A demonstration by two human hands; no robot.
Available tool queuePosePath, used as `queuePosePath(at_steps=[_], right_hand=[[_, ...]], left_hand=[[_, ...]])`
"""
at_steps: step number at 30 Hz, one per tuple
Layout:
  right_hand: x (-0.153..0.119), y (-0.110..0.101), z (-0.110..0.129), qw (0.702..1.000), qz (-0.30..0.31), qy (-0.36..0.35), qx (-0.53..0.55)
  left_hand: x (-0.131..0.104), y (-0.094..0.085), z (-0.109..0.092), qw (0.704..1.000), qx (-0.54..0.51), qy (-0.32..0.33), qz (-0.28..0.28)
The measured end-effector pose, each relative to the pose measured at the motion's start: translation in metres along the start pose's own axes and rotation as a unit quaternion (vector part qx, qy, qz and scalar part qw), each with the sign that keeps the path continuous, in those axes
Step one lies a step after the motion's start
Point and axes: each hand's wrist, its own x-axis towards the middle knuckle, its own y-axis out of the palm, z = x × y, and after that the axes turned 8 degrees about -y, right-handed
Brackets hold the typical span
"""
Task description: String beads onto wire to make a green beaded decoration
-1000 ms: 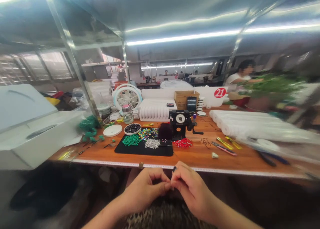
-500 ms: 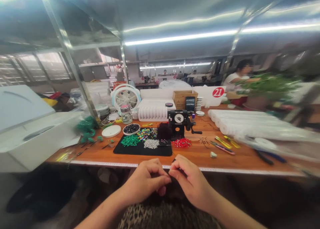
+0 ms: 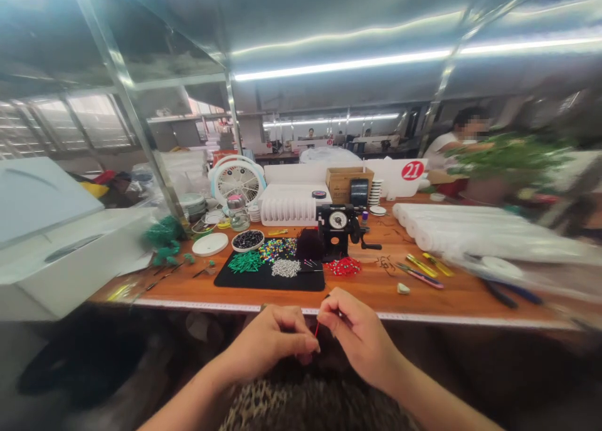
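Observation:
In front of the table edge my left hand and my right hand are both closed in a pinch. A short, thin red strand runs between their fingertips; its exact kind is too small to tell. Beyond the hands lies a black mat with green sticks, small white-grey beads and multicoloured beads in piles. Right of the mat sits a heap of small red pieces. A white dish at the mat's back edge contains black pieces.
A black hand-cranked device with a dial stands behind the mat. Pliers, yellow cutters and white rolls lie to the right. A fan and a white box are leftward. Another person works behind.
The fingertips have drawn slightly apart, and the red strand now shows between them. My right hand sits a little higher. The camera view has shifted slightly.

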Motion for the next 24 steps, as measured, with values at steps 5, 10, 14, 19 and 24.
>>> queuePosePath(at_steps=[5,10,14,19,24], right_hand=[[-0.004,0.001,0.0,0.978,0.062,0.141,0.139],[-0.008,0.008,-0.001,0.975,0.056,0.155,0.152],[-0.007,0.013,-0.002,0.969,0.066,0.173,0.163],[-0.005,0.015,-0.004,0.966,0.066,0.19,0.164],[-0.006,0.018,-0.008,0.959,0.056,0.216,0.172]], left_hand=[[-0.003,-0.001,0.002,0.998,0.005,-0.012,-0.061],[-0.001,0.002,0.007,0.986,0.115,0.002,-0.121],[-0.001,0.003,0.01,0.986,0.12,-0.008,-0.117],[-0.001,0.004,0.01,0.984,0.123,-0.021,-0.126],[-0.001,0.005,0.012,0.985,0.115,-0.036,-0.126]])
